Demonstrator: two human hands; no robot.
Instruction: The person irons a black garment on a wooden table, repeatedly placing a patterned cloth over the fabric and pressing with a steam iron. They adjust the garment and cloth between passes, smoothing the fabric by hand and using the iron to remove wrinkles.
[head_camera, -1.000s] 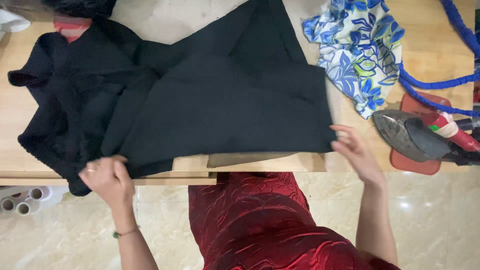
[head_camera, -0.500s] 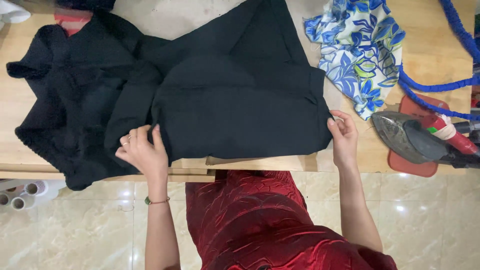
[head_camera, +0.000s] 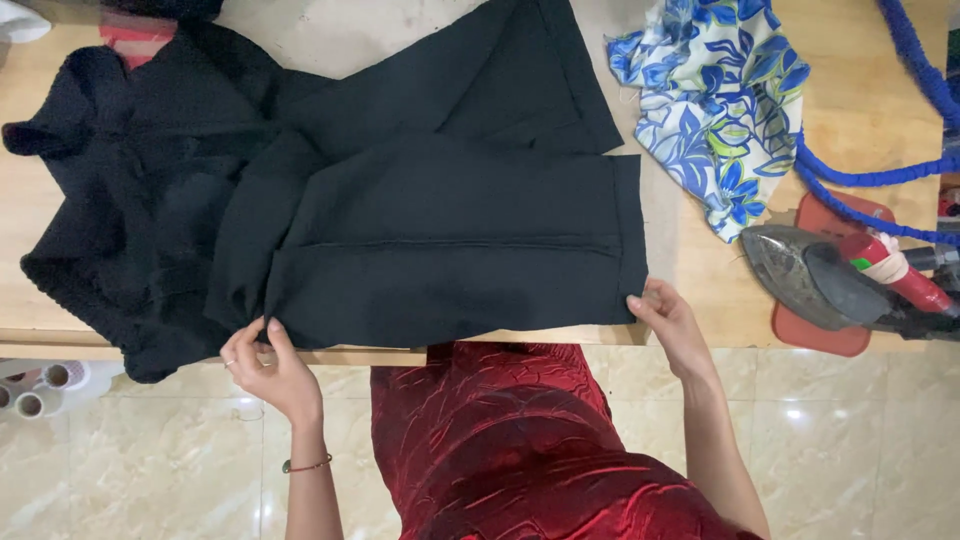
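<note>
On wooden table (head_camera: 860, 60), mid-frame: black cloth (head_camera: 450, 250) pinched by left hand (head_camera: 265, 365) and right hand (head_camera: 668, 318), seemingly for flattening.

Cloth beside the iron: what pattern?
Blue and white leaf print with green touches, on the cloth; head view.

Folded garment (head_camera: 440, 240) mid-table (head_camera: 30, 210), patterned cloth (head_camera: 715, 110) to its right, iron (head_camera: 830, 285) nearer the front.

Floral cloth (head_camera: 722, 110) at 1 o'clock; blue cord (head_camera: 880, 175) beside it; iron (head_camera: 840, 285) on red mat (head_camera: 815, 335) at 3; spools (head_camera: 40, 385) at 8.
</note>
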